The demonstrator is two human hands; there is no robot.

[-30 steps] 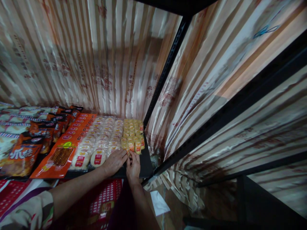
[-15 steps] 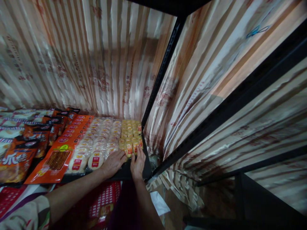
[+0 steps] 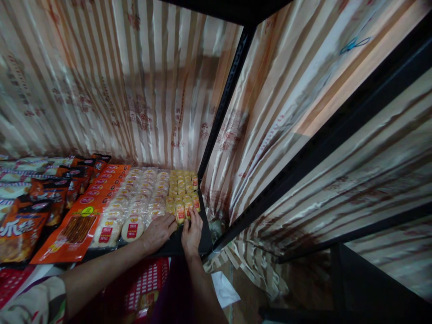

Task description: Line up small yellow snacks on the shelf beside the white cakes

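Small yellow snack packets stand in tight rows at the right end of the black shelf. My left hand is closed at the left front corner of this block, its fingertips on a front packet. On the other side, my right hand has its thumb and fingers around a front packet with a red label. The fingers partly cover the packets they touch. Just left of my left hand are rows of clear-wrapped round white rice crackers with red labels.
Flat orange snack bags and puffed orange-and-black bags fill the shelf farther left. A black metal post rises at the back corner, before a striped curtain. Beneath the shelf is a red basket; white paper lies on the floor.
Both hands stay at the front of the yellow packets, with only slight finger shifts. The whole view has moved a little.
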